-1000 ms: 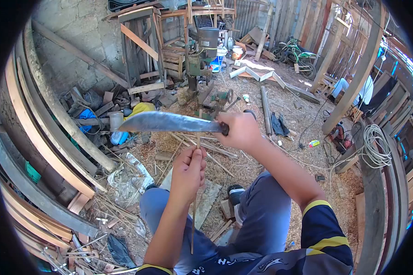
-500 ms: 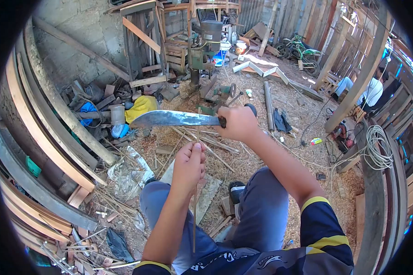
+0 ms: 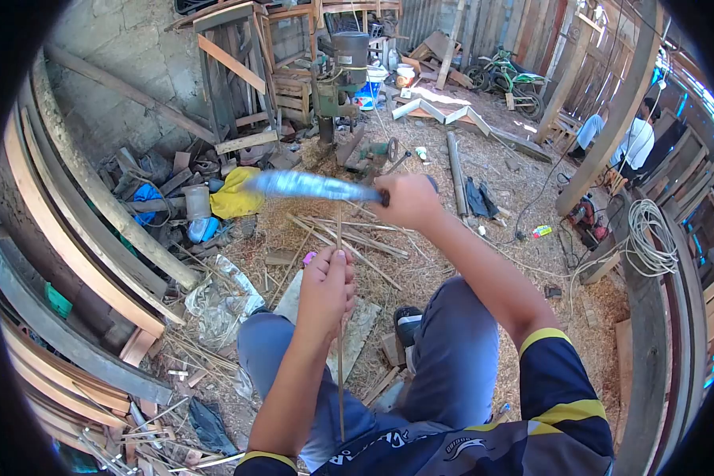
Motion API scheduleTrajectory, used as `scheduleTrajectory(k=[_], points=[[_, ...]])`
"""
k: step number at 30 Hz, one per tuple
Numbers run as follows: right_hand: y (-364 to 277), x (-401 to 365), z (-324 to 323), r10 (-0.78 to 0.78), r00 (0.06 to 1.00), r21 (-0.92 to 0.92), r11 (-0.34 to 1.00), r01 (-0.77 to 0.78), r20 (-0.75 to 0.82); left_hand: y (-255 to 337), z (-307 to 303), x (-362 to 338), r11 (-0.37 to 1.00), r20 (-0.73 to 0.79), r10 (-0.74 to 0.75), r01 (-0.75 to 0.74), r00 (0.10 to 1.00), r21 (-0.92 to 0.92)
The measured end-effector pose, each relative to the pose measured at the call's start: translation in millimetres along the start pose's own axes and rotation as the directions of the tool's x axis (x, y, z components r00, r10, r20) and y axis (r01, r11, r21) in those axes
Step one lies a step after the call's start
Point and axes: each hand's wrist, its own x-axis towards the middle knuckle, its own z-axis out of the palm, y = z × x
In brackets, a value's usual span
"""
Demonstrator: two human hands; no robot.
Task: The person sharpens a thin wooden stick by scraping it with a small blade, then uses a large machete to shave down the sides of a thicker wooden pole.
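both hands are closed on things: the right hand (image 3: 408, 200) grips the machete (image 3: 309, 186) handle, the left hand (image 3: 327, 287) pinches a thin stick (image 3: 340, 349) upright. compared with half a second ago, the blade is now blurred and sits a little higher, just above the left hand, crossing the stick's top.

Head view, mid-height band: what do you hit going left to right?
curved planks → yellow cloth → machete → right hand → metal pipe → coiled white cable
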Motion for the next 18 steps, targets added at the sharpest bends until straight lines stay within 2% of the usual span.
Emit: scheduleTrajectory(k=[1, 2, 6, 9, 12, 14, 16, 18], points=[[6.4, 4.4, 4.0, 0.082, 0.996, -0.008, 0.997, -0.082, -0.015, 0.4, 0.0, -1.0, 1.0, 0.007, 0.007, -0.007, 1.0, 0.008], [12.6, 2.7, 6.4, 0.118, 0.992, 0.023, 0.993, -0.119, 0.037, 2.2, 0.2, -2.2, 1.0, 0.014, 0.02, -0.02, 1.0, 0.018], [-16.2, -8.5, -7.2, -0.094, 0.992, 0.121, 0.987, 0.105, -0.089, 3.8, 2.4, -2.8, 0.998, 0.017, 0.013, -0.014, 1.0, 0.064], [-28.4, -7.9, -10.3, -0.174, 0.985, 0.037, 0.984, 0.173, 0.02, 3.5, 3.0, -6.8, 0.996, 0.018, 0.058, -0.059, 0.998, 0.064], [-15.4, -7.1, -8.8, -0.189, 0.982, 0.066, 0.979, 0.19, -0.03, 6.6, 3.3, -12.7, 0.993, 0.018, 0.067, -0.068, 0.998, 0.1], [2.4, -4.5, -5.5, 0.044, 0.998, 0.041, 0.998, -0.042, -0.054, 8.6, 2.1, -17.8, 0.992, 0.031, 0.053, -0.056, 0.998, 0.109], [12.8, -3.5, -9.1, 0.225, 0.972, 0.034, 0.974, -0.224, -0.06, 11.7, 2.1, -18.2, 0.995, 0.046, 0.048, -0.052, 0.998, 0.09], [6.7, -10.5, -11.8, 0.129, 0.989, 0.088, 0.988, -0.123, -0.07, 11.6, 0.6, -18.3, 0.998, 0.053, 0.028, -0.031, 0.998, 0.049]])
